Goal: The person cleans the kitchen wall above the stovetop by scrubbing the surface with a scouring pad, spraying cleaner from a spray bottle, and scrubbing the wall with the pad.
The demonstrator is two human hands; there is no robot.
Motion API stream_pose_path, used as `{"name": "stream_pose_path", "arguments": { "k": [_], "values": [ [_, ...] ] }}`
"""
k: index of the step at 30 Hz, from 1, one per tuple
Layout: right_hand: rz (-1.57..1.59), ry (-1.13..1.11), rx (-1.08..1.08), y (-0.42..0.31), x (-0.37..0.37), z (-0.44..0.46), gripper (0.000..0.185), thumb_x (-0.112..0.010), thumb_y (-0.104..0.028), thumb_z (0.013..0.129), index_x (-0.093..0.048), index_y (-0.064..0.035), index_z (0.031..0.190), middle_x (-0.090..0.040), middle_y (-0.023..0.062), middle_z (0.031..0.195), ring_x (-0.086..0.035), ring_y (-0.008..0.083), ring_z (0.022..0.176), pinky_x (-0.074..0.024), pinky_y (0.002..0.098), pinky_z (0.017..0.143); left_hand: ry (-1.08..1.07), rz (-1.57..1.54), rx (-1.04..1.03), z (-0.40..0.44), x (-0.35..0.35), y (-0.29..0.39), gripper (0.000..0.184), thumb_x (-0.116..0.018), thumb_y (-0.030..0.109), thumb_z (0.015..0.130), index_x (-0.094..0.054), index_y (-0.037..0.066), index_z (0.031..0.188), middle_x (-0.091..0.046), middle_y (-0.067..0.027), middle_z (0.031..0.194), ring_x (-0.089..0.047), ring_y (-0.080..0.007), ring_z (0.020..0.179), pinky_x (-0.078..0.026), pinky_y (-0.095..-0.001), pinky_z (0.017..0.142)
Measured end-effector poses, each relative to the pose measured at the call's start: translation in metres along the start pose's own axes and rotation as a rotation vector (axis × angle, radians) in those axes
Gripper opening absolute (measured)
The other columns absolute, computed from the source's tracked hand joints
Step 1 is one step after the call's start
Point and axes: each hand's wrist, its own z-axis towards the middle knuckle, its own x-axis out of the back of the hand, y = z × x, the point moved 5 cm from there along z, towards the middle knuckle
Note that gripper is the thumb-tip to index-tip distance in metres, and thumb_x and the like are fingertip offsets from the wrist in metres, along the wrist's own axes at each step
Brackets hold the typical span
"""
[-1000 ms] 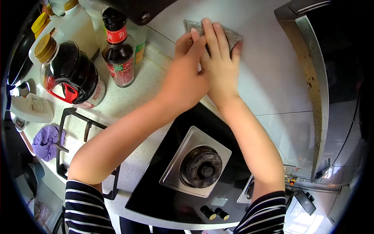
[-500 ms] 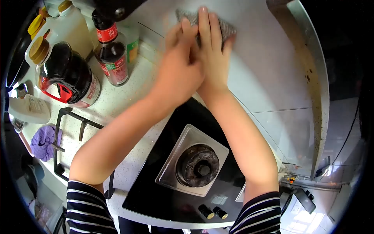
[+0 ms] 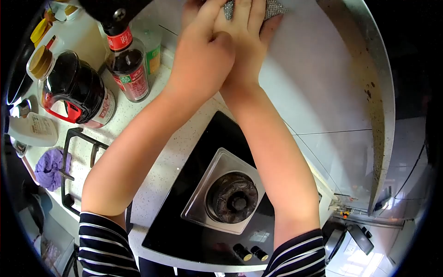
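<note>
A grey knitted-looking cloth (image 3: 276, 9) lies against the pale tiled wall at the top of view, partly cut off. My right hand (image 3: 244, 51) presses it there, its fingers stretched over the cloth and its thumb at the cloth's edge. Crossing over the back of that hand is my left hand (image 3: 203, 60), thumb bent and fingers close together. Its fingertips run past the top edge, so what they hold, if anything, is hidden. Below my forearms sits a black gas hob (image 3: 173, 226) with a bare dark burner (image 3: 233, 197).
To the left stand a red-labelled sauce bottle (image 3: 129, 69), a large dark bottle with a red handle (image 3: 76, 87) and a white bottle (image 3: 34, 129). A black pan support (image 3: 68, 175) rests on the counter by a purple cloth (image 3: 50, 170). A curved panel edge (image 3: 383, 101) borders the right.
Both hands have moved upward in the view, and the grey cloth has moved up with them, partly out of the picture. The camera view has also shifted slightly.
</note>
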Motion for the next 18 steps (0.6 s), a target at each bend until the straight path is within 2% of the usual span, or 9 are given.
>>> {"name": "stream_pose_path", "arguments": {
  "k": [3,5,6,9,10,13,14,17,18],
  "values": [
    [0.440,-0.126,-0.003,0.011,-0.014,-0.022,0.062,-0.055,-0.024,0.085,-0.037,-0.0225,0.144,-0.015,0.0128,0.157,-0.014,0.0315,0.145,-0.0225,0.0656,0.106,-0.029,-0.078,0.094,-0.015,-0.008,0.014,0.064,-0.044,-0.005,0.074,-0.046,0.008,0.137,-0.030,-0.0177,0.147,-0.030,-0.0309,0.138,-0.027,-0.0370,0.111],
    [0.375,-0.113,-0.004,0.027,-0.011,-0.040,0.063,-0.054,-0.024,0.086,-0.034,-0.0231,0.145,-0.015,0.0140,0.157,-0.013,0.0338,0.145,-0.0215,0.0681,0.104,-0.110,-0.108,0.141,-0.029,-0.017,0.013,0.066,-0.045,-0.004,0.073,-0.045,0.008,0.138,-0.028,-0.0182,0.148,-0.029,-0.0325,0.139,-0.027,-0.0384,0.111],
    [0.345,-0.109,-0.004,0.031,-0.009,-0.045,0.063,-0.054,-0.025,0.086,-0.033,-0.0234,0.146,-0.015,0.0145,0.157,-0.013,0.0349,0.145,-0.0210,0.0693,0.104,-0.085,0.089,-0.088,-0.032,-0.021,0.016,0.060,-0.047,-0.002,0.074,-0.042,-0.001,0.133,-0.031,-0.0297,0.140,-0.038,-0.0482,0.126,-0.041,-0.0436,0.101],
    [0.356,-0.078,-0.036,0.029,-0.006,-0.044,0.062,-0.053,-0.026,0.088,-0.032,-0.0252,0.146,-0.013,0.0154,0.157,-0.011,0.0373,0.145,-0.0201,0.0718,0.102,-0.080,0.030,-0.089,-0.032,-0.023,0.019,0.060,-0.048,0.000,0.075,-0.040,0.000,0.134,-0.030,-0.0298,0.141,-0.037,-0.0485,0.127,-0.040,-0.0443,0.102],
    [0.354,-0.105,-0.022,0.025,-0.003,-0.037,0.061,-0.052,-0.027,0.088,-0.033,-0.0238,0.146,-0.014,0.0163,0.156,-0.012,0.0356,0.145,-0.0230,0.0691,0.103,-0.096,0.060,-0.084,-0.027,-0.019,0.015,0.060,-0.049,0.000,0.075,-0.040,-0.001,0.135,-0.026,-0.0306,0.143,-0.037,-0.0495,0.126,-0.040,-0.0453,0.101],
    [0.044,-0.084,0.096,0.007,0.007,-0.007,0.047,-0.043,-0.029,0.090,-0.048,-0.0137,0.134,-0.032,0.0182,0.151,-0.032,0.0320,0.139,-0.0343,0.0506,0.104,-0.084,-0.300,0.077,-0.008,-0.006,-0.001,0.065,-0.041,-0.009,0.074,-0.042,0.001,0.138,-0.030,-0.0216,0.144,-0.031,-0.0333,0.136,-0.028,-0.0354,0.110],
    [0.204,0.099,0.037,0.001,-0.002,0.001,0.047,-0.045,-0.023,0.090,-0.047,-0.0076,0.134,-0.033,0.0193,0.149,-0.033,0.0343,0.137,-0.0325,0.0486,0.107,-0.052,0.004,-0.024,-0.001,0.002,0.007,0.064,-0.040,-0.009,0.076,-0.042,0.003,0.138,-0.033,-0.0200,0.142,-0.037,-0.0305,0.131,-0.029,-0.0312,0.108],
    [0.346,-0.026,-0.010,-0.001,-0.013,-0.016,0.063,-0.053,-0.028,0.087,-0.032,-0.0224,0.146,-0.013,0.0160,0.157,-0.013,0.0343,0.145,-0.0262,0.0663,0.103,-0.070,0.035,-0.006,-0.010,-0.001,-0.002,0.060,-0.051,-0.001,0.077,-0.039,-0.001,0.135,-0.023,-0.0317,0.143,-0.035,-0.0509,0.126,-0.040,-0.0451,0.101],
    [0.344,-0.044,0.018,0.001,-0.016,-0.028,0.066,-0.055,-0.025,0.085,-0.031,-0.0215,0.147,-0.012,0.0130,0.158,-0.015,0.0306,0.145,-0.0299,0.0602,0.104,-0.100,0.040,0.018,-0.021,-0.006,-0.007,0.064,-0.052,0.001,0.079,-0.034,0.001,0.140,-0.018,-0.0322,0.146,-0.034,-0.0503,0.128,-0.041,-0.0434,0.101]
  ]
}}
